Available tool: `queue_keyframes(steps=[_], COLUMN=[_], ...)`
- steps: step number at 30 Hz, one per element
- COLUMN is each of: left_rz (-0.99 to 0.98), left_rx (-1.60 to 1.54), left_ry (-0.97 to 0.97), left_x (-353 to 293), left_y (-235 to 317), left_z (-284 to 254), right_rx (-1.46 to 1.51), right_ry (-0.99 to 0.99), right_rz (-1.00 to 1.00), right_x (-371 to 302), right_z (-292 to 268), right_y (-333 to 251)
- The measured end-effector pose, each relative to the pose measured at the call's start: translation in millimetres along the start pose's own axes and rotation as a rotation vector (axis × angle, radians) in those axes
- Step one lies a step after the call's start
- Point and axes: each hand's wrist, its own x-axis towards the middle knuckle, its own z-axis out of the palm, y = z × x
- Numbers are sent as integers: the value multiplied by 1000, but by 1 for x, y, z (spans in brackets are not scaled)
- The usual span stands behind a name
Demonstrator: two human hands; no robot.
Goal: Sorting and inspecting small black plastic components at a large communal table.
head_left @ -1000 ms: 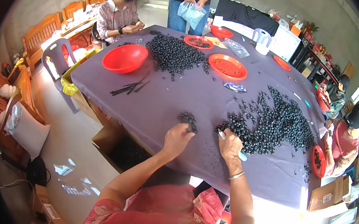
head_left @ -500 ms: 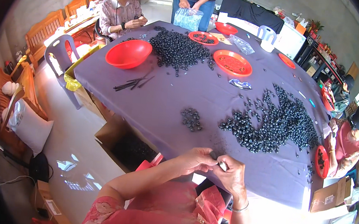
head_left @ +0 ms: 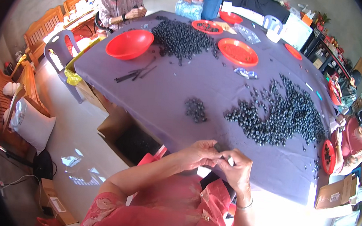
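Note:
My two hands meet at the near edge of the cloth-covered table (head_left: 169, 99). My left hand (head_left: 200, 153) is closed in a pinch on a small dark round piece (head_left: 218, 147). Wrapped round a small tool with a pale end (head_left: 230, 161), my right hand (head_left: 237, 168) presses close against the left fingers; most of the tool is hidden. Beyond my hands lies a small cluster of dark, bead-like pieces (head_left: 196, 110). A much larger pile of shiny dark pieces (head_left: 282, 115) spreads to the right.
Farther off are another dark pile (head_left: 181, 40), a red bowl (head_left: 129, 44), a red plate (head_left: 238, 52) and thin black sticks (head_left: 135, 73). An open carton (head_left: 133, 141) stands below the table's left edge. Other people sit at the left (head_left: 120, 6) and right (head_left: 355, 137); one stands behind a plastic bag (head_left: 189, 9).
The view has tipped slightly, so the table sits higher in the picture. My hands stay together, with the right fingers shifted a little around the tool.

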Motion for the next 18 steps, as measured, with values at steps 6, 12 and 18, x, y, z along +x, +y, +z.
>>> queue_keyframes(steps=[6,12,18], left_rz=[52,69,150], left_rx=[-62,-52,-45], left_ry=[-102,-175,-114], left_x=[-3,6,-3], left_y=[12,15,16], left_z=[-5,5,14], right_rx=[348,667,217], right_ry=[-106,-46,13], right_rz=[42,133,4], right_x=[15,16,7], right_z=[-2,-1,-13], right_y=[-1,13,10])
